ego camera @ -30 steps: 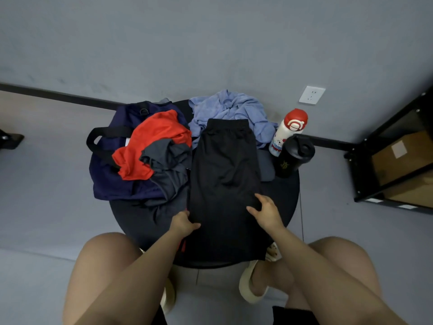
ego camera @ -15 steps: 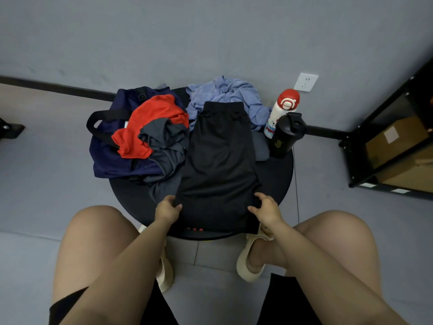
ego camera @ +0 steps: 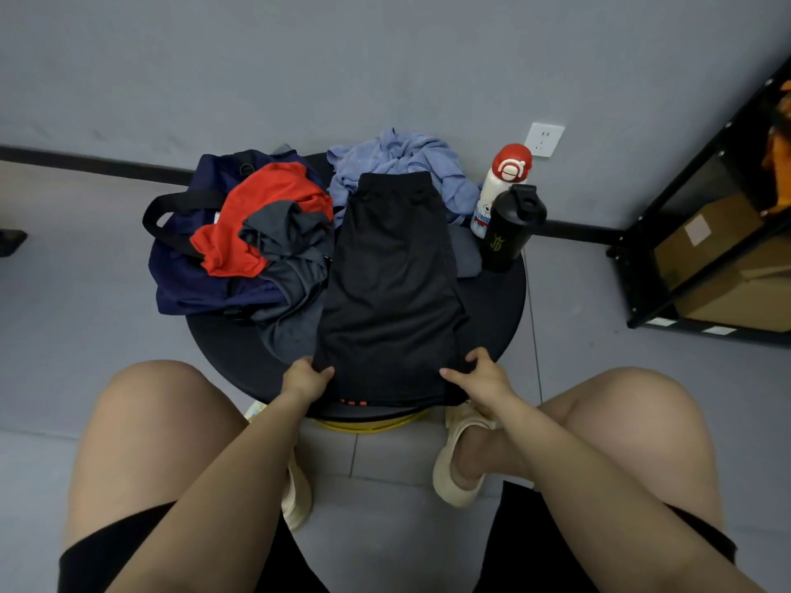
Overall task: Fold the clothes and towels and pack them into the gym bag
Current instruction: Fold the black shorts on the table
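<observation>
**Both hands gripped the black shorts at the table's near edge**

Head view: the black shorts [ego camera: 391, 288] lay flat lengthwise on the round black table [ego camera: 505, 293], waistband toward the wall. The left hand [ego camera: 304, 378] pinched the near left corner; the right hand [ego camera: 481, 376] curled its fingers round the near right corner. The navy gym bag [ego camera: 188, 276] sat at the table's left, a red garment [ego camera: 257, 211] and a grey garment [ego camera: 286, 246] heaped on it. A blue towel [ego camera: 402, 158] lay crumpled behind the shorts, two bottles to the right.

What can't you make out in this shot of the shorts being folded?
Head view only:
- Gym bag opening: hidden under red shirt and grey garment.
- Black shorts hem print: hidden over the table edge.
- Black bottle logo: too small.
</observation>
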Tool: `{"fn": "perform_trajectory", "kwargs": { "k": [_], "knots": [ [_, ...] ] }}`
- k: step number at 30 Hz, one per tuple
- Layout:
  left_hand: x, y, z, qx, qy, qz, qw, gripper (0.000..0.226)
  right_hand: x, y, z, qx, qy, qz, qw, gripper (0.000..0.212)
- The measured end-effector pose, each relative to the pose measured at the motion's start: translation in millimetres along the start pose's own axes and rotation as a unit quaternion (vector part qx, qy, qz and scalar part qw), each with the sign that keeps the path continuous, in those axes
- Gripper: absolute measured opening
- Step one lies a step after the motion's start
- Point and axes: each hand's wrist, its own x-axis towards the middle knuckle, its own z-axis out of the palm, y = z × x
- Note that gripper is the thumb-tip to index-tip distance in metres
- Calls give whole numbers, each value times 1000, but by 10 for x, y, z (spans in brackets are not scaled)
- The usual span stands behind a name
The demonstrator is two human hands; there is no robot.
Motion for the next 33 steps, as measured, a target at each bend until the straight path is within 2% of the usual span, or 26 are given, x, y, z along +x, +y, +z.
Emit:
{"fn": "perform_trajectory", "kwargs": {
  "k": [3, 6, 10, 16, 19, 22, 24, 26, 29, 31, 33],
  "knots": [
    [-21, -1, 21, -23, 8, 16, 1000, 31, 5, 5, 67, -25, -9, -25, 999, 37],
    [-57, 0, 24, -53, 21, 19, 998, 25, 32, 19, 110, -30, 23, -33, 999, 20],
    [-108, 7, 20, -95, 18, 16, 995, 38, 21, 0, 66, -2, 34, 5, 999, 29],
    [-177, -13, 31, -169, 18, 2, 985, 38, -60, 32, -39, 59, 44, 15, 997, 28],
    [-194, -24, -1, -167, 30, 26, 985, 43, -105, 52, -62, 57, 41, -44, 997, 21],
    [-217, 1, -23, -162, 39, 63, 984, 19, -141, 46, -83, 44, 54, -125, 990, 15],
    [-228, 1, -33, -151, 35, 75, 985, 20, -164, 42, -113, 42, 39, -148, 987, 5],
    [-233, 1, -57, -152, 15, 66, 986, 24, -195, 34, -142, 16, 1, -157, 988, 27],
    [-288, 30, -143, -163, -69, 54, 983, 42, -252, 62, -135, -74, -51, -181, 979, 60],
    [-322, 17, -198, -94, -81, 93, 988, 55, -276, 109, -119, -147, -44, -210, 966, 62],
    [-342, -22, -225, -18, -29, 152, 988, 55, -304, 143, -130, -170, -6, -240, 956, 51]
  ]
}}
